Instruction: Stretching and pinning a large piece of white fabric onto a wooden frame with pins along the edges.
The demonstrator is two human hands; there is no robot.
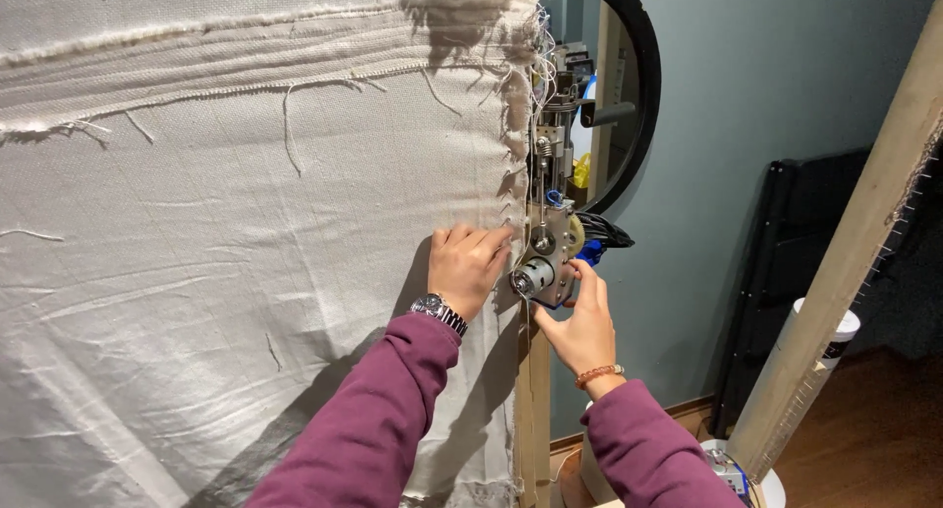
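Observation:
A large cream woven cloth (226,223) hangs stretched on a wooden frame and fills the left of the view. My left hand (467,264), with a wristwatch, presses flat on the cloth at its frayed right edge. Just right of it my right hand (582,321), with a bead bracelet, grips the underside of a metal tufting gun (548,257) with a small round motor and a blue handle. The gun stands upright against the frame's edge post (535,390). Both sleeves are maroon.
A round black-rimmed mirror (629,85) hangs on the grey-green wall behind the gun. A slanted wooden beam (855,243) with a tack strip crosses the right side. A dark folded rack (786,262) leans on the wall, above white tubes and a wooden floor.

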